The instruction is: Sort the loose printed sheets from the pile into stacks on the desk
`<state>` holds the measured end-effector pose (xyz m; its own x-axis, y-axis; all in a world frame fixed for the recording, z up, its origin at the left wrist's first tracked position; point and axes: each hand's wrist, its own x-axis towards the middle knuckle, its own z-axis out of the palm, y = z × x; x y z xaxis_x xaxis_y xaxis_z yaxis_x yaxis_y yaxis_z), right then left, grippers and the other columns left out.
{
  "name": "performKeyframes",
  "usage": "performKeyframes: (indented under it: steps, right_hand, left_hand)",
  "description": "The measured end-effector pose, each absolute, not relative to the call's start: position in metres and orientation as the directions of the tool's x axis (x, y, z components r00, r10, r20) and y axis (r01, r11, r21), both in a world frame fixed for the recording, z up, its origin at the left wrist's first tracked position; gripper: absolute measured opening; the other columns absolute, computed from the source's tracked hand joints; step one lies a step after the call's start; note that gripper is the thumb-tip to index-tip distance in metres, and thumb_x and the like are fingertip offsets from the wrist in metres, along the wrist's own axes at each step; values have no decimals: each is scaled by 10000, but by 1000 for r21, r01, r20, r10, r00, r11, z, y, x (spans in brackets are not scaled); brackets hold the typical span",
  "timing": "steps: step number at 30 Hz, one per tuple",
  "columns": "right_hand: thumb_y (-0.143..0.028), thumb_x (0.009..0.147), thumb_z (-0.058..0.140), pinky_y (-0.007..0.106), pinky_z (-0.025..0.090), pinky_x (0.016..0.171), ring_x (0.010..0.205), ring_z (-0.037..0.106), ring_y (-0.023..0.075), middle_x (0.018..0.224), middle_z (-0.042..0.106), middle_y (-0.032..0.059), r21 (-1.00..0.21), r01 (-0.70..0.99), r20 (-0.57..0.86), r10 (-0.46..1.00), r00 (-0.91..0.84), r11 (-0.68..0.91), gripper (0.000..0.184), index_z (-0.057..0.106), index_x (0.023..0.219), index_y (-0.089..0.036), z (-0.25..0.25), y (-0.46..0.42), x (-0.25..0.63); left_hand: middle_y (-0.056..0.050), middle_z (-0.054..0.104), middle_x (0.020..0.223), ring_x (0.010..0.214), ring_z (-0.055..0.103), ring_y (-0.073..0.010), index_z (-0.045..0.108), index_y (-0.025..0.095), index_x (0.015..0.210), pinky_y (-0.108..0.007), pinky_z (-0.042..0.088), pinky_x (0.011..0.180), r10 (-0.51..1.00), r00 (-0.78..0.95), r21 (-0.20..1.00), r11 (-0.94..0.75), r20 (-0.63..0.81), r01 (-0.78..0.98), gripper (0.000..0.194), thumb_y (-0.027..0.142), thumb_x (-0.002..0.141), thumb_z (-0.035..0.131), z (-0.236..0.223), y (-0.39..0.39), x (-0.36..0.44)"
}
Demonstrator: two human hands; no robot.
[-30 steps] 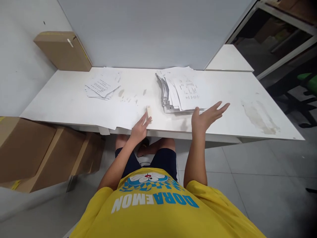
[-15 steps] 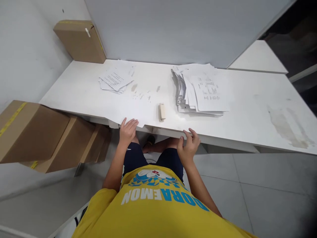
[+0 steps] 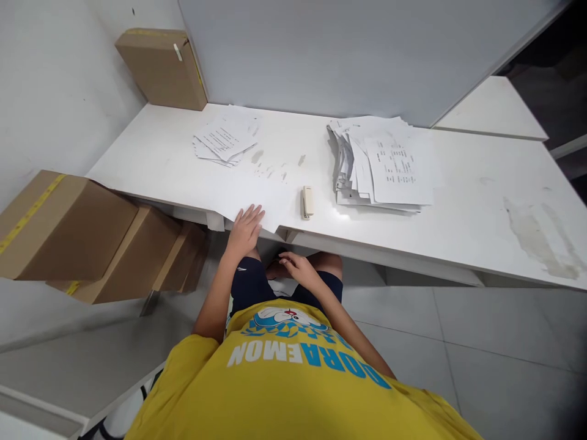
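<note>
Near centre of frame, left grip lies flat, fingers spread on white sheet at worktop edge, nothing clasped; right grip below edge, loosely curled, contents cannot tell. Step looks like steadying sheet. Cream stapler stands unheld, right of left grip, above right grip; taking it would call for lifting right grip over edge.
</note>
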<state>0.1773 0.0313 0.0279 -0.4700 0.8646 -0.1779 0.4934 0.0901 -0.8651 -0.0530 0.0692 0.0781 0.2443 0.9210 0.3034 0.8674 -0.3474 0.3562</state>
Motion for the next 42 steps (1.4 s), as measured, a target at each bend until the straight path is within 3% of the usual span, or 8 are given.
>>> performKeyframes:
  steps: [3,7,18,25,42]
  right_hand:
    - [-250,936,461,386,506,930,1067,678,261,1143,721,129,-819,568,-239,852,-466,81,333,644,1203,-173,25,26,184]
    - [-256,952,445,367,501,951,1112,664,254,1205,703,123,-782,621,-295,846,-443,52,350,628,1241,-184,15,15,199]
    - [-272,964,425,373,500,951,1139,652,271,1254,678,148,-741,671,-344,863,-369,-8,374,619,1258,-148,4,4,218]
    - [-264,968,435,366,483,975,1176,637,273,1265,676,145,-739,674,-350,842,-411,22,372,609,1275,-148,11,8,212]
    - [-266,966,450,356,479,978,1164,646,269,1226,698,138,-727,686,-387,822,-417,6,342,641,1227,-157,4,2,210]
  left_hand:
    - [-84,353,1584,1504,235,-271,414,188,1482,-518,216,1217,950,171,356,-259,260,898,518,358,1001,324,80,75,-60]
    - [-112,437,1533,1448,334,-342,478,178,1445,-539,286,1166,959,153,280,-219,239,935,536,306,925,464,80,83,-61]
    - [-56,540,1456,1311,471,-306,587,240,1358,-493,404,1053,946,265,220,-304,188,927,442,289,961,398,98,95,-76]
    - [-30,518,1478,1292,467,-284,592,264,1357,-457,412,1061,917,380,239,-399,122,885,439,395,970,428,101,107,-99]
    - [-34,610,1381,1198,518,-272,670,251,1253,-462,432,1031,880,410,302,-469,238,830,409,404,974,412,97,115,-105]
